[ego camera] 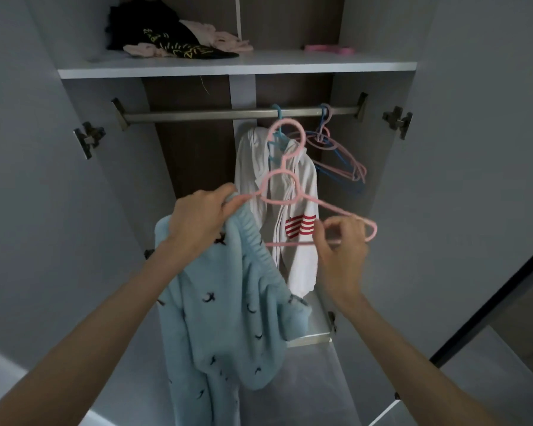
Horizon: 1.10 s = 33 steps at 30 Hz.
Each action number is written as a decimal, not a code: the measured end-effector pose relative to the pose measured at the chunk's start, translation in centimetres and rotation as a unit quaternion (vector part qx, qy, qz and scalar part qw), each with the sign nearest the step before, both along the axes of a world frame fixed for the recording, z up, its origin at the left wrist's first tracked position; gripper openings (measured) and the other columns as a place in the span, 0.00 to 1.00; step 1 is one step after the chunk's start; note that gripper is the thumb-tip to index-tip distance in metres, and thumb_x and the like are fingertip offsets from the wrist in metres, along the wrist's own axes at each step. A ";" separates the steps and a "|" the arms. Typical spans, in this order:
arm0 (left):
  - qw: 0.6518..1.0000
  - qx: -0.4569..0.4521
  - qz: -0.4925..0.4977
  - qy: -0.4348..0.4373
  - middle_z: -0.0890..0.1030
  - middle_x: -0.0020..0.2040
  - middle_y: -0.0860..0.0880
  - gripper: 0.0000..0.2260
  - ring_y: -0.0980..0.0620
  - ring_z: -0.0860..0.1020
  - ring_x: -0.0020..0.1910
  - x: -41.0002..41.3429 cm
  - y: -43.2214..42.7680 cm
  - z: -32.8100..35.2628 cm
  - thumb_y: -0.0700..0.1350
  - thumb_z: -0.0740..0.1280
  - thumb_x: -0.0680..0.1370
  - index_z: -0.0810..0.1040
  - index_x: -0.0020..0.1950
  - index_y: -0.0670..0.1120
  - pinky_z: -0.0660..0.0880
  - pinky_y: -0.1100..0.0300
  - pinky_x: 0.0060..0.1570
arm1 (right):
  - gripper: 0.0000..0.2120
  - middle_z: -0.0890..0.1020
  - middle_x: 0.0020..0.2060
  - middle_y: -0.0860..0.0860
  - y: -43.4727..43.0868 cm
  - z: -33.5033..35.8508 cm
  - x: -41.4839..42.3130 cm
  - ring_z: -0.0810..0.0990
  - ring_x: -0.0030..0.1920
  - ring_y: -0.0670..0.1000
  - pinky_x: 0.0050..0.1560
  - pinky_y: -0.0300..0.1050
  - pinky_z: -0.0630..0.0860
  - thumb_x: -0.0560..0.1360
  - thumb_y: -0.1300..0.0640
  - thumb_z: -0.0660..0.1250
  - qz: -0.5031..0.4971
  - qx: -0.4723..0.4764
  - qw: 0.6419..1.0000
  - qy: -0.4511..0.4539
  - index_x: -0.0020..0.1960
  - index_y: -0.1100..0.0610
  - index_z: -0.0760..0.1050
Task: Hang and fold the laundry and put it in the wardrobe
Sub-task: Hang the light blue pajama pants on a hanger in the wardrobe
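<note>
A light blue fluffy cardigan (228,318) with small dark marks hangs from my left hand (199,216), which grips its ribbed collar together with the left end of a pink hanger (279,179). My right hand (340,245) pinches the hanger's lower bar near its right end. The hanger is held in front of the open wardrobe, below the metal rail (197,114). Behind it a white jacket (293,241) with red stripes hangs from the rail on a blue hanger.
Bare pink and blue hangers (340,161) hang at the rail's right end. The shelf (237,67) above carries a heap of black and pink clothes (173,38) and a pink item at the right. Both wardrobe doors (474,179) stand open at the sides.
</note>
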<state>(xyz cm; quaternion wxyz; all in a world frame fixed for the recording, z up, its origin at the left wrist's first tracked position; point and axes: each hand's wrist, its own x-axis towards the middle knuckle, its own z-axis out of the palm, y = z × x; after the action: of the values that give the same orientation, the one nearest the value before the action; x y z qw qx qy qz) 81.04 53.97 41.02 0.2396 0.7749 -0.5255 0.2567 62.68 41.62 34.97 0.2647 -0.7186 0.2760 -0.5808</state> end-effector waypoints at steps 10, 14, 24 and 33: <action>0.993 -0.067 -0.007 0.095 0.74 0.30 0.50 0.22 0.51 0.74 0.30 -0.2 0.1 1.1 0.63 0.50 0.77 0.75 0.46 0.48 0.68 0.55 0.32 | 0.14 0.80 0.45 0.43 3.9 -4.2 1.6 0.80 0.44 0.42 0.44 0.34 0.76 0.73 0.48 0.70 0.279 0.123 0.914 0.268 0.56 0.50 0.72; 0.984 -0.096 0.007 0.151 0.70 0.27 0.52 0.18 0.52 0.71 0.29 1.4 0.7 0.8 0.60 0.53 0.80 0.71 0.38 0.51 0.64 0.56 0.30 | 0.16 0.76 0.46 0.32 3.7 -6.0 1.2 0.77 0.40 0.31 0.42 0.24 0.71 0.72 0.51 0.72 0.380 0.179 0.834 0.358 0.58 0.50 0.76; 0.963 -0.092 -0.013 0.253 0.75 0.30 0.47 0.24 0.48 0.74 0.31 6.6 3.6 -3.6 0.66 0.54 0.74 0.73 0.34 0.47 0.72 0.50 0.36 | 0.20 0.80 0.57 0.47 -6.0 -6.6 -2.7 0.78 0.54 0.48 0.58 0.43 0.66 0.72 0.42 0.67 0.135 -0.012 0.737 0.662 0.60 0.50 0.77; 0.994 0.092 -0.006 -0.049 0.72 0.23 0.52 0.31 0.50 0.72 0.21 6.4 3.7 -7.1 0.68 0.44 0.76 0.73 0.30 0.48 0.52 0.67 0.22 | 0.27 0.70 0.67 0.49 -6.7 -4.7 -3.4 0.65 0.69 0.50 0.71 0.51 0.55 0.74 0.37 0.60 -0.023 -0.107 0.719 0.686 0.65 0.54 0.72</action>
<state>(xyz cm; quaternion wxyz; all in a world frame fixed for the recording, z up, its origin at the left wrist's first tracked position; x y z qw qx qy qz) 87.48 57.67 33.92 0.1423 0.7770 -0.5628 0.2434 59.28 34.91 30.29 -0.0892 -0.9373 0.3346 0.0393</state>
